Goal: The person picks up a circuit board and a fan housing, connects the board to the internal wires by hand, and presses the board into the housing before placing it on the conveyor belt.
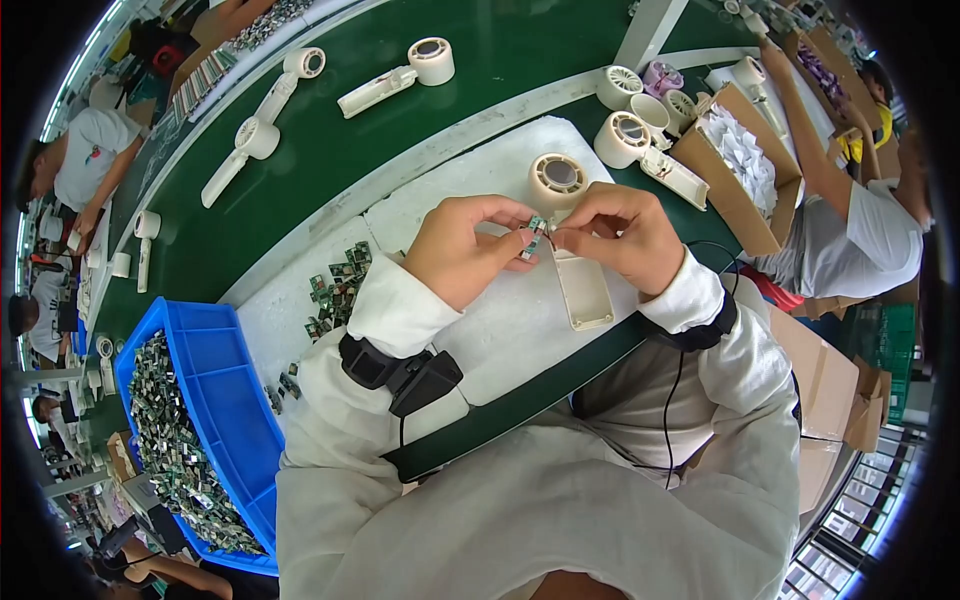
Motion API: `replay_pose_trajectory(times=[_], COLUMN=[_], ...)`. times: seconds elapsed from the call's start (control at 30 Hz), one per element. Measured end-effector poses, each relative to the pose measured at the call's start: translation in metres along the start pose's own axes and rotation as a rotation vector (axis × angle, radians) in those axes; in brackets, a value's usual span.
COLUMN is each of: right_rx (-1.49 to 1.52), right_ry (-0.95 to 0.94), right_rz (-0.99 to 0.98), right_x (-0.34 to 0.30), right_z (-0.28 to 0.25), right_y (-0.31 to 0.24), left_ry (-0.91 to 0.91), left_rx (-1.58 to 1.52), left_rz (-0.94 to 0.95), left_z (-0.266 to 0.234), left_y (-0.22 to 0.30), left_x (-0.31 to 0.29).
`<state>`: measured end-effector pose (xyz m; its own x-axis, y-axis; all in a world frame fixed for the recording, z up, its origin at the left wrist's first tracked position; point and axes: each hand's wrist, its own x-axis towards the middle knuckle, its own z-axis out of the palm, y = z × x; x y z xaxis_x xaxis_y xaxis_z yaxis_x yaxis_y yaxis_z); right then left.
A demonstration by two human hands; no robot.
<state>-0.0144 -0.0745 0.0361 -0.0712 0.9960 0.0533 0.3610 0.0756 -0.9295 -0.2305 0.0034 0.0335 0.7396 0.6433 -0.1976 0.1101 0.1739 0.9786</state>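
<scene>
Between thumb and fingers, my left hand (462, 248) pinches a small green circuit board (535, 238). Close on its right, my right hand (622, 236) is closed in a pinch at the board's edge, seemingly on a thin wire that is mostly hidden by the fingertips. Just below and behind the hands lies a cream handheld fan housing: its round head (558, 178) points away from me, and its open, hollow handle (584, 290) runs toward me. The housing rests on a white foam sheet (500, 350).
Loose circuit boards (340, 285) lie left on the foam. A blue bin (235, 390) full of boards stands farther left. Fan housings (432, 62) sit on the green conveyor (350, 150) beyond. A cardboard box (735, 170) with white pieces stands at right, near a co-worker (850, 240).
</scene>
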Motion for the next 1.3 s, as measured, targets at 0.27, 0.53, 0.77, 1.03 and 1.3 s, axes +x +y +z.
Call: replay_pose_trajectory(times=[0.27,0.53,0.77,1.03,1.3], right_rx=[-0.131,-0.157,-0.166,-0.088,0.048], right_ry=[0.048,0.012,0.048,0.130,0.229], right_rz=[-0.011,-0.108,-0.146,-0.097,0.018], right_x=[0.002,0.002,0.000,-0.004,-0.016], right_z=[0.002,-0.007,-0.004,0.004,0.013], right_y=[-0.011,-0.008,-0.008,-0.014,-0.024], left_ry=[0.043,0.056,0.113,0.297,0.484], left_rx=[0.098,0.145,0.182,0.531,0.775], left_rz=[0.074,0.156,0.179,0.415,0.479], left_z=[0.005,0.005,0.014,0.028,0.063], left_y=[-0.001,-0.006,-0.002,0.002,0.016], left_x=[0.002,0.003,0.003,-0.006,-0.029])
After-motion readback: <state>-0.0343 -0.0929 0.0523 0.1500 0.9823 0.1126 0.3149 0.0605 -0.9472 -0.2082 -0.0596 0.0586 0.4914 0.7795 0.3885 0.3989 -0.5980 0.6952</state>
